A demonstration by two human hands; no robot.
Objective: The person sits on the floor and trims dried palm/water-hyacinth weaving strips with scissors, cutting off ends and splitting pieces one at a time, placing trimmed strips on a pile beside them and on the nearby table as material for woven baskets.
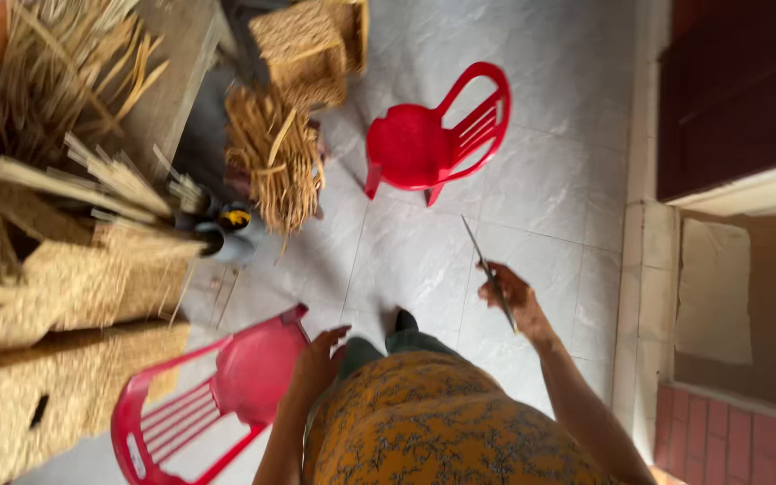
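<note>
Right hand [509, 301] is clamped on a thin blade [489, 269] – left hand [316, 364], fingers spread, rests on the near red chair [226, 395], blade well to its right.

The person wears a garment [442, 422] of mustard-orange cloth, printed all over with a dense dark pattern of small curling, leaf-like shapes; it fills the lower middle of the view, toward six o'clock. Above it, toward twelve o'clock from the cloth, grey-green trouser legs [388, 346] show in soft folds, and beyond them sits the dark toe of one shoe [405, 320]. Both forearms are bare, with no sleeve reaching the wrist. The left hand [316, 364] and the right hand [512, 301] carry no glove, ring or watch that can be made out.
</note>
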